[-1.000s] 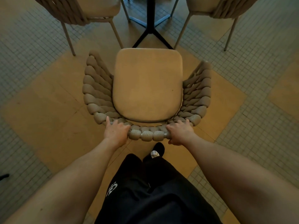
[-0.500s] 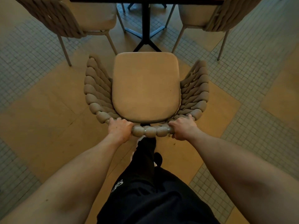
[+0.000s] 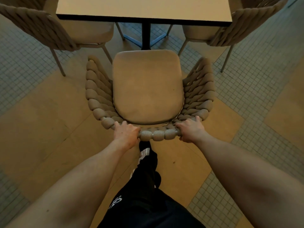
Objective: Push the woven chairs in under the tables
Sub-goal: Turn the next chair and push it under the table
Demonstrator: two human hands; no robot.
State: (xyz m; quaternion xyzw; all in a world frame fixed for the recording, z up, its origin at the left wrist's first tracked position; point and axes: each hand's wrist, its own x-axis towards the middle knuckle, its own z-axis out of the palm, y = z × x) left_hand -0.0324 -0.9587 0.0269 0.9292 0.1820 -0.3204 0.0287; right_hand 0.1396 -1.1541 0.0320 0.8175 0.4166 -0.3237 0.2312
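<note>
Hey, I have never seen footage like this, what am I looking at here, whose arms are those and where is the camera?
There is no machine here. The camera sits on a person's head and looks forward and down, so the two bare arms are the wearer's own. The left hand and the right hand both grip the top of the back of a woven chair with a tan seat. Ahead stands a table on a black post; nothing shows on the visible part of its top. The chair's seat is not yet under it. Two more chairs flank the table. Below, you see the person's dark trousers and the floor.
</note>
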